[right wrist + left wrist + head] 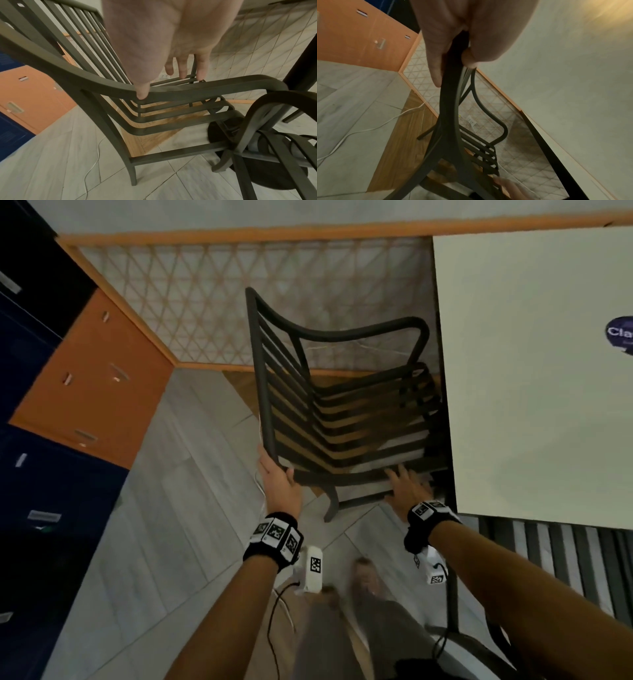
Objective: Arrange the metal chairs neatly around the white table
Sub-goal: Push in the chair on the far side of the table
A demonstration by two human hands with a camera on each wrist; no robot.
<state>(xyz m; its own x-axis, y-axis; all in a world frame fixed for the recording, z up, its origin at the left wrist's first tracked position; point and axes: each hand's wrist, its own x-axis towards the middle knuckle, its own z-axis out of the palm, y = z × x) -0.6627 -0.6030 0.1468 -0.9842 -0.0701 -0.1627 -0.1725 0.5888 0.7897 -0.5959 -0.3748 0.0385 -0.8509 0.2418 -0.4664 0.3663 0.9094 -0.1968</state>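
Note:
A dark metal slatted chair (342, 412) stands on the tiled floor beside the left edge of the white table (534, 371), its backrest to the left. My left hand (277, 477) grips the near corner of the chair's frame (450, 121), thumb and fingers curled round the bar. My right hand (407, 487) lies over the near armrest (188, 92) with fingers straight and spread, the thumb tip touching the rail. A second metal chair (565, 559) sits at the table's near side, its armrest (267, 108) close to the first chair.
Orange and blue cabinets (92, 378) line the left side. A lattice-patterned wall panel (239, 296) stands behind the chair. A white cable (368, 128) runs across the floor. The table's dark round base (223, 129) sits under the chair's front. My feet (363, 577) are just behind.

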